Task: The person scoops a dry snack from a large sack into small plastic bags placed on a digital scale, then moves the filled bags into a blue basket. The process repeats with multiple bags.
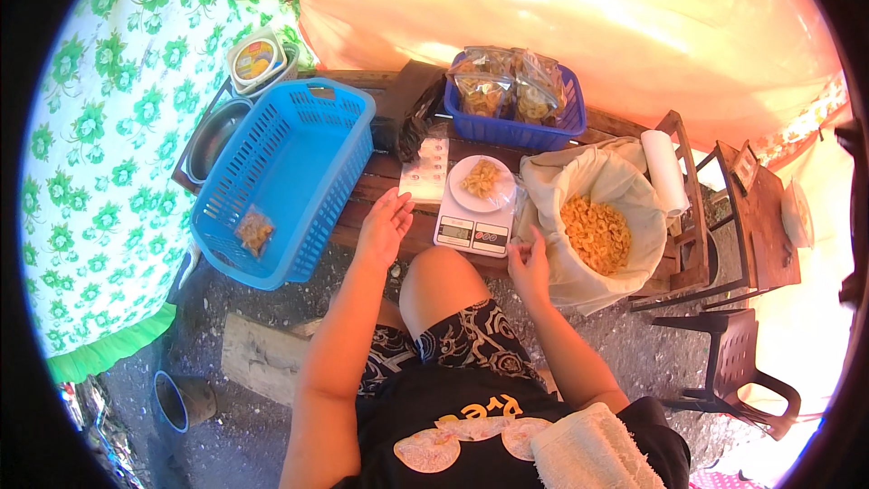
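A white digital kitchen scale (471,233) sits at the near edge of the wooden table, with banana chips (482,179) heaped on its round white plate. Clear plastic shows at the plate's right side. My left hand (387,225) is held above the table edge, left of the scale, fingers stretched and holding nothing. Beside the scale's lower right corner is my right hand (529,264), its fingers loosely bent and apart; I see nothing in them. Just right of it stands a cloth-lined container (566,282) with many loose chips (596,234). A sheet of printed labels (425,172) lies behind my left hand.
A light-blue basket (348,140) on the left holds one small filled bag (254,232). Filled bags (484,95) fill a dark-blue basket (511,131) at the back, near dark plastic bags (412,109). A white roll (664,172), a chair (738,358) and a bucket (186,401) stand around.
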Motion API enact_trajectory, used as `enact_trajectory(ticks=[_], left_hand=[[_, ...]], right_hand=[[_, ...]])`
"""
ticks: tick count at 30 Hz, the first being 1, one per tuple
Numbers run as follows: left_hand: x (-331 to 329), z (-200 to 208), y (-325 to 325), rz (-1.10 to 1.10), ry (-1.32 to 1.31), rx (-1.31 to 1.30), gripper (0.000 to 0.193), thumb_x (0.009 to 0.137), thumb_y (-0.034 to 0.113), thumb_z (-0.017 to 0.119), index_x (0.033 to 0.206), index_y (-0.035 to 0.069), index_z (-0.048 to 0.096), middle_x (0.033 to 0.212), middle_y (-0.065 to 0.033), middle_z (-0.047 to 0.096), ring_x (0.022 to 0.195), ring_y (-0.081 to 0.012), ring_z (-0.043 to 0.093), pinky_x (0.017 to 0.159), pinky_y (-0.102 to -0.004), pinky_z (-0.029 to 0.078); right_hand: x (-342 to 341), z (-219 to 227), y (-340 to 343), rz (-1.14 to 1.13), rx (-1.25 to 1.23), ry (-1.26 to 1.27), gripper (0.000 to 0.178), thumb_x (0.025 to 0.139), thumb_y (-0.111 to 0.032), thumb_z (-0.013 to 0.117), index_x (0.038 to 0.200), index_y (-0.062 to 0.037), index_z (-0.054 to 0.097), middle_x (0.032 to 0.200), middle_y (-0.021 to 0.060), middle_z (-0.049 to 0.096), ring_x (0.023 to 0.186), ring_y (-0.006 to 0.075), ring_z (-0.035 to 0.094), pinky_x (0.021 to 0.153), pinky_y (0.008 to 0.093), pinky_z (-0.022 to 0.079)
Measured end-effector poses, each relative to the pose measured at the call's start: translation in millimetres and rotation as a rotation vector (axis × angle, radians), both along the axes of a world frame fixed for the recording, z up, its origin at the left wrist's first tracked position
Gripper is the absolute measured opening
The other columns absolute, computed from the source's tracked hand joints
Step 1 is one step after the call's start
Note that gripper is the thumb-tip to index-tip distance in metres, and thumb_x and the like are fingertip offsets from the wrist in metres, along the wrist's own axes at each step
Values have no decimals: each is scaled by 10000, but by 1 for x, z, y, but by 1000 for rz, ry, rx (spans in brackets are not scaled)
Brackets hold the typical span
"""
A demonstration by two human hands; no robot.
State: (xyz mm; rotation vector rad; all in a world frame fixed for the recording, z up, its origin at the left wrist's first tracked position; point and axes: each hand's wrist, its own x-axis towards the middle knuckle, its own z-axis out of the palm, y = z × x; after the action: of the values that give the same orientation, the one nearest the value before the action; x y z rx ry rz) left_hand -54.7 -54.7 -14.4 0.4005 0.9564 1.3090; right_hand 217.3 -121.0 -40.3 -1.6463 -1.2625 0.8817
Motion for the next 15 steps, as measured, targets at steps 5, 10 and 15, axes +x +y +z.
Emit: enact_trajectory(ticks=[5, 10, 15], left_hand=[[-3, -2, 4, 45, 64, -39, 399, 963, 216, 538, 1321, 64, 452, 1168, -79, 603, 1084, -166, 557, 874, -280, 453], [15, 4, 2, 126, 164, 29, 267, 965, 170, 526, 1216, 79, 539, 1033, -51, 649, 972, -138, 594, 835, -248, 452], [10, -2, -12, -142, 389, 3, 233, 956, 208, 541, 1137, 67, 580, 1003, -60, 647, 885, -136, 604, 796, -253, 472]], right_hand=[[23, -2, -31, 119, -152, 28, 407, 923, -68, 525, 1314, -15, 426, 967, 76, 581, 758, 128, 560, 657, 251, 464], [9, -6, -11, 48, -15, 353, 438, 935, -67, 510, 1347, -19, 369, 1067, 70, 560, 847, 124, 577, 652, 236, 462], [-4, 9, 21, -97, -151, 662, 546, 926, -138, 568, 1382, -12, 296, 1101, 82, 566, 871, 134, 595, 652, 225, 472]])
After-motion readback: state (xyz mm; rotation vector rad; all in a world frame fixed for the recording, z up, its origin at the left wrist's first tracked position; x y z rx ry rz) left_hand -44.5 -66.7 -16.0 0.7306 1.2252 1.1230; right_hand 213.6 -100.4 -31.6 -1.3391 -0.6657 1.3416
